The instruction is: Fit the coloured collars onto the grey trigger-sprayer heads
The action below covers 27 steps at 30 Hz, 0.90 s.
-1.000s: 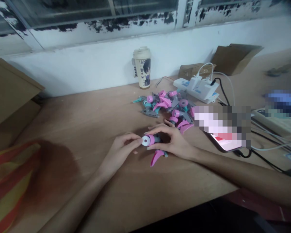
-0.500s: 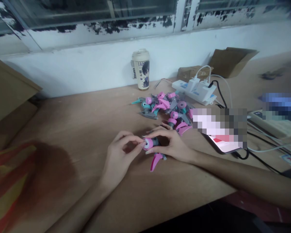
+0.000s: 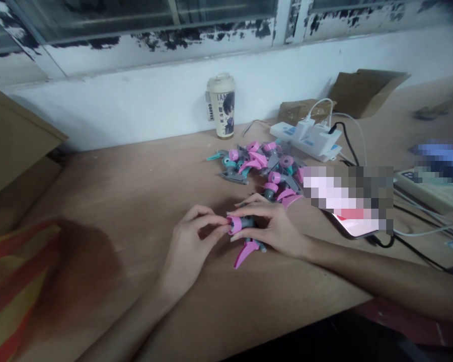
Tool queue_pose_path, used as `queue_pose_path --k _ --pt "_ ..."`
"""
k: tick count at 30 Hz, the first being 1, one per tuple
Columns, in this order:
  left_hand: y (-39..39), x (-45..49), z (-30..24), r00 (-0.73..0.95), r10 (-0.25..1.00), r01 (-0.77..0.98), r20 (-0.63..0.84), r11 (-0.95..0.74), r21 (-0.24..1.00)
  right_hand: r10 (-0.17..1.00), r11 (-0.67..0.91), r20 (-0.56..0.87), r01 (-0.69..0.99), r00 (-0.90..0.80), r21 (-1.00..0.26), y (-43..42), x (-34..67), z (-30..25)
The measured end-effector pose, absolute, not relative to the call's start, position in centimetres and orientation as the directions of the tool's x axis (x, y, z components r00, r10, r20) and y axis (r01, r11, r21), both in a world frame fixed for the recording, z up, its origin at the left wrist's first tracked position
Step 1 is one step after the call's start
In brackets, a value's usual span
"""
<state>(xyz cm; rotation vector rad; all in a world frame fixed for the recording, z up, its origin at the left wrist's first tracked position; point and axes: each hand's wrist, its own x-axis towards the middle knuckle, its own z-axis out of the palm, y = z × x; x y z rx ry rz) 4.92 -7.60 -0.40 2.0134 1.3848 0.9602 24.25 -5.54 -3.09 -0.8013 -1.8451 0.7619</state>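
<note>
A grey trigger sprayer head [image 3: 247, 222] with a pink screw collar [image 3: 234, 225] lies sideways just above the table. My right hand [image 3: 275, 224] is closed round it, thumb and fingers on either side of the collar. Its pink trigger [image 3: 246, 254] points down toward me. The thumb and forefinger of my left hand [image 3: 194, 239] are pinched together at the collar's open end; anything between those fingertips is hidden. Beyond my hands is a pile of similar sprayer heads [image 3: 256, 162] in pink, grey and teal.
A phone [image 3: 357, 226] lies right of the pile, with cables beside it. Behind stand a coffee cup [image 3: 222, 108], a white power strip [image 3: 309, 141] and an open cardboard box [image 3: 366, 93]. Another box [image 3: 15, 146] and a red-yellow bag [image 3: 18, 281] are at left.
Both hands and the sprayer head have shifted slightly right in view. The collar has turned, so its white inner ring is out of sight and its pink side shows.
</note>
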Motion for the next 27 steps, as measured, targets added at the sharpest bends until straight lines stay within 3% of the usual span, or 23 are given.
queue_pose_path --k 7,14,22,27 --pt "-7.7 5.1 -0.4 0.238 0.951 0.495 0.2 -0.296 0.817 0.772 0.622 0.545 0.21 -0.326 -0.754 -5.5 24.3 -3.2" --pt "-8.7 5.6 0.0 0.24 0.93 0.587 0.278 -0.368 0.721 0.751 0.647 0.572 0.196 -0.331 -0.736 -4.9 24.6 -3.2" --pt "-8.9 5.4 -0.2 0.294 0.897 0.483 0.331 -0.438 0.759 0.782 0.603 0.551 0.131 -0.292 -0.787 -5.0 24.9 -3.0" --pt "-9.2 5.4 0.0 0.338 0.863 0.496 0.376 -0.503 0.708 0.796 0.564 0.514 0.084 -0.32 -0.821 -5.2 24.7 -2.9"
